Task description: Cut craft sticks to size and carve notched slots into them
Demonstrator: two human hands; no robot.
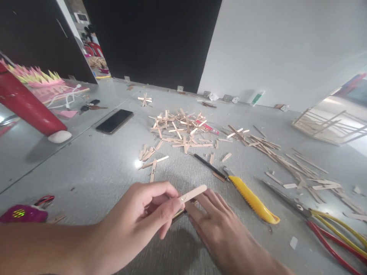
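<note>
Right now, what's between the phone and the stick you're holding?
A few loose sticks lie on the grey table between the phone and the stick in the left hand, in the head view.

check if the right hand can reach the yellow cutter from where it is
Probably yes. The right hand lies flat on the table just beside the yellow cutter, with only bare table between them. The left hand, pinching a wooden stick, sits on the other side.
</note>
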